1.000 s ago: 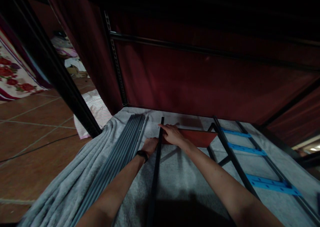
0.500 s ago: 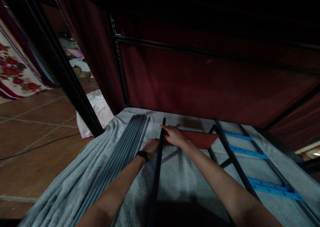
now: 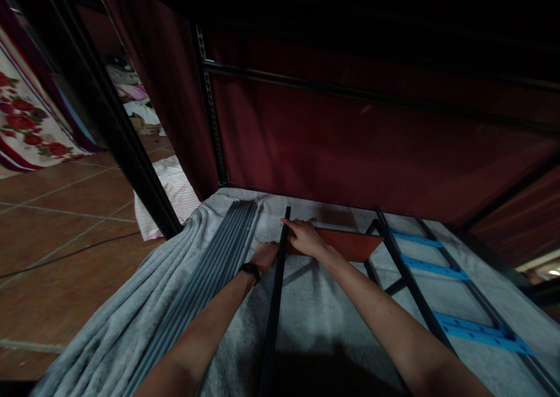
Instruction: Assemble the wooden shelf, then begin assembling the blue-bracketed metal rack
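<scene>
A long black metal bar (image 3: 275, 304) runs away from me across the grey blanket (image 3: 315, 321). My left hand (image 3: 265, 256), a dark band at its wrist, is closed at the bar's left side, with its fingertips largely hidden. From the right, my right hand (image 3: 305, 238) curls over the bar near its far end. One of its fingers reaches across to a tiny shiny piece, perhaps a bolt, on the left edge. A reddish-brown panel (image 3: 352, 246) extends from the bar, under my right hand, to a second black rail (image 3: 406, 277).
Left of the bar lies a bundle of grey rods (image 3: 214, 269). Blue crosspieces (image 3: 437, 267) join black rails on the right. A black post (image 3: 126, 134) rises at the left; a dark red curtain (image 3: 332, 146) hangs behind. Striped cloth (image 3: 170, 190) lies on the tiled floor.
Both hands stay where they were on the bar, and the panel and rods have not moved. Only the camera view has shifted slightly.
</scene>
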Action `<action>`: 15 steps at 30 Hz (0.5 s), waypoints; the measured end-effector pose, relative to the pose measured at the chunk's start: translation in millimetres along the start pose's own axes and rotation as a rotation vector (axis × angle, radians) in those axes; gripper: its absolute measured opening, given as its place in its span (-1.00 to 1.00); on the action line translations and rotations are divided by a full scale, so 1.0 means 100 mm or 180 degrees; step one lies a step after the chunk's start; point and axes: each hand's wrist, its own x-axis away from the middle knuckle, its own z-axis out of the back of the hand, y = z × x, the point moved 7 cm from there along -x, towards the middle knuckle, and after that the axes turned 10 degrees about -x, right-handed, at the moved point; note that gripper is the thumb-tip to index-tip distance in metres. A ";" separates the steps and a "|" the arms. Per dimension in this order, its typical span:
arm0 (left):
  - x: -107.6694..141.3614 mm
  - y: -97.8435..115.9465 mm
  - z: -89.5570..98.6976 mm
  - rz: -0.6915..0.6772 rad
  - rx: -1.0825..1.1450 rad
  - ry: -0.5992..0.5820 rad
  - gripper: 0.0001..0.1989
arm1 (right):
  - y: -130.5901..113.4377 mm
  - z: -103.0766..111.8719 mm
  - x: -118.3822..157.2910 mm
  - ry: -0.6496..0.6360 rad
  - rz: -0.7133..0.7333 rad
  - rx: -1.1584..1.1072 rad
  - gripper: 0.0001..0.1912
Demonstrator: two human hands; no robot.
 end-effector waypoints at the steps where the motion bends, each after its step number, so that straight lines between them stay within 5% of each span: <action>1: 0.00 0.00 0.00 -0.0008 0.0002 0.0006 -0.71 | 0.00 0.00 0.00 -0.0008 -0.0004 0.0001 -0.36; 15: -0.05 0.00 -0.02 -0.0073 0.0307 -0.0110 -0.71 | -0.04 0.03 0.02 -0.0056 -0.0013 0.0041 -0.35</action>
